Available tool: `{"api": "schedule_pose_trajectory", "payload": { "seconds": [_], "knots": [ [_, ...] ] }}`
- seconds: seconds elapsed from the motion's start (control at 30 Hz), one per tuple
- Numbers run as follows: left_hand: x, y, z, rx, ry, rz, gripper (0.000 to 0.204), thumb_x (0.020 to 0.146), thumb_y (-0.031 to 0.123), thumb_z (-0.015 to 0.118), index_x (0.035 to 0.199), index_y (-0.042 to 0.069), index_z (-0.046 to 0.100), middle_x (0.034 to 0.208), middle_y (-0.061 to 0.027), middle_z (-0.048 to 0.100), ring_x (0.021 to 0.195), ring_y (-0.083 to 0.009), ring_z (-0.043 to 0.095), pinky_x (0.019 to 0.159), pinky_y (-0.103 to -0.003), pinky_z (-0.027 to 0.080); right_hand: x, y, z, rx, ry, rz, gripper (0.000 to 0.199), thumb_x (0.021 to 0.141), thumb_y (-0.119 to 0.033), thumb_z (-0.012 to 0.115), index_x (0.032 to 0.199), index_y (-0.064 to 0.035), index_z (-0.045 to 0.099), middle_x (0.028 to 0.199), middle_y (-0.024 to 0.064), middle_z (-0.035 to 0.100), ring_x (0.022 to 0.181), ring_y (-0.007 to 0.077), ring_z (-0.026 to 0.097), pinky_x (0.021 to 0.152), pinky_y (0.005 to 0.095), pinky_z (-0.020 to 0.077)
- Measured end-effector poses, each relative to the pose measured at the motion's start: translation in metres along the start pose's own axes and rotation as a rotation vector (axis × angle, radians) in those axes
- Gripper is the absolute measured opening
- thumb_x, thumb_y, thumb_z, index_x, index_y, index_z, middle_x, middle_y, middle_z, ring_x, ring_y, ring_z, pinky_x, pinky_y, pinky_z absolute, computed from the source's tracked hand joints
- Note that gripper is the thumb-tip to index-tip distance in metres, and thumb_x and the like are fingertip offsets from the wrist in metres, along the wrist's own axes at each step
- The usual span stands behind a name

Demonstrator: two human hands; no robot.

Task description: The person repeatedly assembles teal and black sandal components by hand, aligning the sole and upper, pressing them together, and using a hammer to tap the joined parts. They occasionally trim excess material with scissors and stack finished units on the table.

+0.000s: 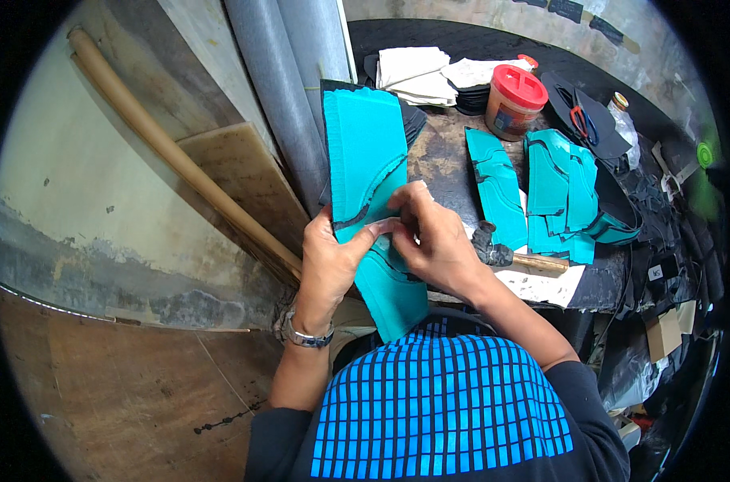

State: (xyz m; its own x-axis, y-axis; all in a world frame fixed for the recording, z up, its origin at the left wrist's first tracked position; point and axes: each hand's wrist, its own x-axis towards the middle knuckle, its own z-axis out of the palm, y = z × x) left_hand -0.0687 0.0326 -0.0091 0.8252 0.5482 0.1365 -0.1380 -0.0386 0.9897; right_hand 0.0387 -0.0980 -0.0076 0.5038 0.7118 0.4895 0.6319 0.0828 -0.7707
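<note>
- The left hand (326,261) clamps the teal cut piece (365,169) from its left edge, thumb across the front, so the strip stands upright, lifted before the chest, steady for fingerwork.
- The right hand (433,237) pinches closed at the piece's middle edge, fingertips meeting the left thumb.
- A hammer (509,255) lies just beside the right wrist on the workbench (441,157), within reach.
- Further off, more teal pieces (554,193) lie stacked; a red-lidded jar (513,100) stands behind.
</note>
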Motion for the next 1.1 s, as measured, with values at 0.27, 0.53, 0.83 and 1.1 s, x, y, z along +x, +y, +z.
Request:
{"api": "schedule_pose_trajectory", "payload": {
  "seconds": [0.27,0.53,0.83,1.1],
  "knots": [
    [0.000,0.005,-0.001,0.163,-0.009,0.017,0.032,0.083,0.000,0.068,0.114,-0.003,0.059,0.105,-0.0092,0.068,0.092,-0.0138,0.065,0.082,-0.028,0.052,0.004,0.008,-0.012,0.279,-0.186,0.287,0.031,0.091,-0.016,0.067,0.114,0.0027,0.058,0.092,0.0045,0.064,0.082,0.0093,0.057,0.069,0.0284,0.0489],
    [0.016,0.011,0.020,0.205,-0.062,0.239,0.030,0.089,0.002,0.063,0.118,-0.002,0.054,0.102,-0.0080,0.066,0.094,-0.0126,0.062,0.082,-0.029,0.050,0.002,0.017,-0.023,0.070,0.079,-0.057,0.021,0.086,-0.009,0.067,0.104,0.0001,0.060,0.090,0.0207,0.064,0.079,0.0391,0.062,0.070,0.0408,0.0493],
    [0.021,-0.002,0.031,-0.006,0.007,0.489,0.015,0.090,0.003,0.063,0.104,0.001,0.065,0.103,-0.0077,0.064,0.094,-0.0120,0.059,0.082,-0.025,0.048,-0.022,0.003,-0.066,0.322,0.170,0.229,0.048,0.100,-0.042,0.050,0.081,0.0002,0.060,0.066,0.0042,0.057,0.056,0.0142,0.050,0.054,0.0287,0.0406],
    [0.018,-0.007,0.046,-0.328,-0.191,0.360,0.033,0.096,0.020,0.054,0.125,0.004,0.054,0.130,-0.0182,0.057,0.132,-0.0277,0.044,0.112,-0.039,0.032,-0.018,-0.002,-0.031,1.506,0.141,0.688,0.043,0.097,-0.037,0.056,0.117,0.0018,0.059,0.111,0.0124,0.066,0.100,0.0179,0.064,0.092,0.0339,0.0504]
  ]
}}
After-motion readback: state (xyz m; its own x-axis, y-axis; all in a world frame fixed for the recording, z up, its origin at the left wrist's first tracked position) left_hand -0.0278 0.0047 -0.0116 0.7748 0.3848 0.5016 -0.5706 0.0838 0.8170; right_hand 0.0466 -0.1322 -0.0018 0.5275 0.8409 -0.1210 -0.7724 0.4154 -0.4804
